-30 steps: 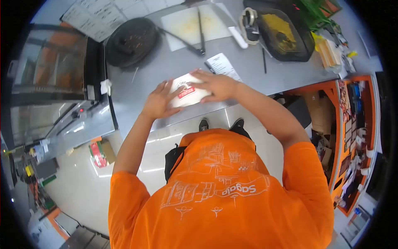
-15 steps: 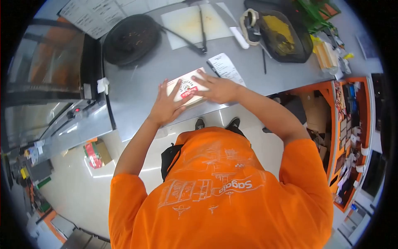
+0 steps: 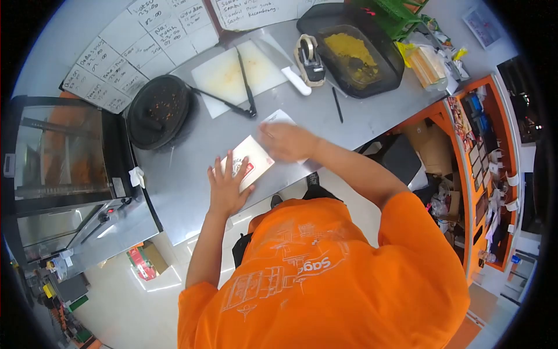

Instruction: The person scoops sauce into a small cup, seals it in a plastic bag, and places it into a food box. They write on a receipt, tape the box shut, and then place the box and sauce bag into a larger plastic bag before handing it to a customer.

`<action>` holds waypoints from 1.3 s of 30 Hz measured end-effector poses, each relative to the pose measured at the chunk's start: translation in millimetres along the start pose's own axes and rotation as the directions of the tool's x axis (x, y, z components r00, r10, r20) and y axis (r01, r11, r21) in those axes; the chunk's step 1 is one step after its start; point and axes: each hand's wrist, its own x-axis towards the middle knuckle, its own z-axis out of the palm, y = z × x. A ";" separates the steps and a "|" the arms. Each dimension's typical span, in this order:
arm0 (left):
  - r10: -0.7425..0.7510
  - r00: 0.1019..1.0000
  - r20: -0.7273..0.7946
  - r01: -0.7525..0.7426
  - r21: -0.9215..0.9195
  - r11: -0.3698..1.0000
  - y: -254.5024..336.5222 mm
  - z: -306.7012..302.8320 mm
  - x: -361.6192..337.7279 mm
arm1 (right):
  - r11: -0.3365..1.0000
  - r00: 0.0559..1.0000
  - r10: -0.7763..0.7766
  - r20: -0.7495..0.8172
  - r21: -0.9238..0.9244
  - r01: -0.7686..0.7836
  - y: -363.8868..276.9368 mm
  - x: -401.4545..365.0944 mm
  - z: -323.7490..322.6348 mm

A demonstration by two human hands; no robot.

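Observation:
A white carton with red and black print sits at the front of the metal counter. My left hand rests on its left part, fingers spread flat over the print. Just off the carton's right end is my right hand, blurred, above a paper slip that it partly covers. How its fingers are held is smeared by motion. A black marker or pen lies to the right of the slip.
Behind are a stone mortar, black tongs on a white cutting board, a white-handled knife, a tape dispenser and a black tray with yellow contents. A glass-fronted cabinet stands left.
My right hand has left the carton and moved over the paper slip. My left hand stays on the carton. The camera view has shifted, showing more of the wall charts.

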 end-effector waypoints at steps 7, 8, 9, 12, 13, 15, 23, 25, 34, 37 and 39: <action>-0.239 0.966 -0.101 0.238 -0.019 0.971 34.9 9.6 3.8 | 0.406 0.257 0.820 -0.511 0.203 -0.891 183.1 16.8 -61.9; -0.236 0.966 -0.100 0.236 -0.013 0.972 35.5 8.5 5.1 | 0.293 0.185 0.905 -0.382 0.249 -0.923 195.5 19.5 -67.6; -0.243 0.965 -0.095 0.242 -0.024 0.970 35.4 8.4 5.6 | 0.297 0.189 0.906 -0.380 0.250 -0.921 210.9 19.2 -71.4; -0.266 0.959 -0.098 0.263 -0.039 0.964 36.2 9.3 4.9 | 0.149 0.233 0.972 0.038 0.663 -0.733 258.9 19.4 -56.3; -0.251 0.962 -0.110 0.249 -0.039 0.968 35.7 9.3 5.2 | 0.149 0.244 0.968 0.054 0.661 -0.735 242.2 25.2 -66.0; -0.264 0.959 -0.106 0.262 -0.030 0.965 36.4 8.8 3.9 | 0.004 0.120 0.987 0.111 0.716 -0.698 213.4 28.9 -87.7; -0.309 0.944 -0.118 0.310 -0.012 0.951 44.3 16.3 4.0 | 0.275 0.307 0.938 -0.161 0.885 -0.377 207.5 -11.2 -33.3; -0.312 0.942 -0.125 0.314 -0.007 0.950 44.0 14.2 8.2 | 0.726 0.346 0.685 -0.641 0.563 -0.396 211.5 -24.7 -7.6; -0.378 0.912 -0.160 0.379 -0.024 0.925 48.3 18.2 16.1 | 0.786 0.436 0.575 -0.692 0.320 -0.529 196.4 -29.2 -19.1; -0.500 0.842 -0.203 0.498 -0.065 0.865 53.7 30.7 27.8 | 0.662 0.566 0.705 -0.427 0.108 -0.742 203.5 -42.5 -13.3; -0.544 0.797 -0.262 0.539 -0.100 0.837 53.1 45.8 34.0 | 0.745 0.554 0.585 -0.593 0.122 -0.656 170.2 -41.5 -22.4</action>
